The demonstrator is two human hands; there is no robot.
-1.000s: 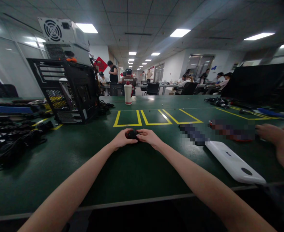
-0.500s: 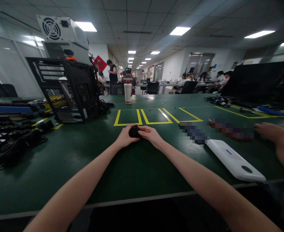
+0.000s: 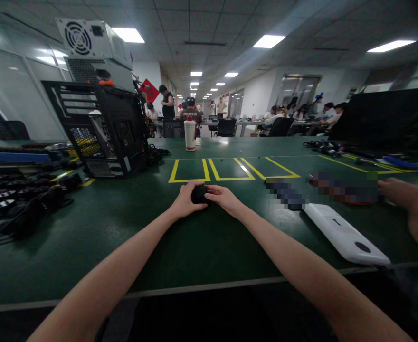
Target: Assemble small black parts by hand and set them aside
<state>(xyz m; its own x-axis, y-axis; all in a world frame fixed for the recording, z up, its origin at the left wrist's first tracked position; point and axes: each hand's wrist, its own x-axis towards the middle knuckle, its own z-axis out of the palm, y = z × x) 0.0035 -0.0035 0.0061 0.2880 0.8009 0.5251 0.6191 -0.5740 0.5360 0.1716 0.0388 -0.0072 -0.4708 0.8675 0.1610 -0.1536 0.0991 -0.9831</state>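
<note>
A small black rounded object (image 3: 199,194) is between my hands, just above or on the green table (image 3: 209,247); its exact kind does not show. My left hand (image 3: 187,200) curls around its left side, thumb below and fingers over the top. From the right, my right hand (image 3: 223,198) presses its fingertips against the object's edge. Both forearms reach forward over the table's front edge. Beyond the hands, yellow tape outlines (image 3: 189,180) mark the tabletop.
An open black computer case (image 3: 100,128) with a metal power supply (image 3: 91,42) on top stands left, near tangled cables (image 3: 20,199). A white bottle (image 3: 190,135) stands ahead. Rightward lie a white power-bank-like device (image 3: 347,232), blurred-out phone-like items (image 3: 287,194) and another person's hand (image 3: 404,192).
Both hands keep the black object in nearly the same place, with a slight shift of the right fingertips on it. The camera view has moved slightly.
</note>
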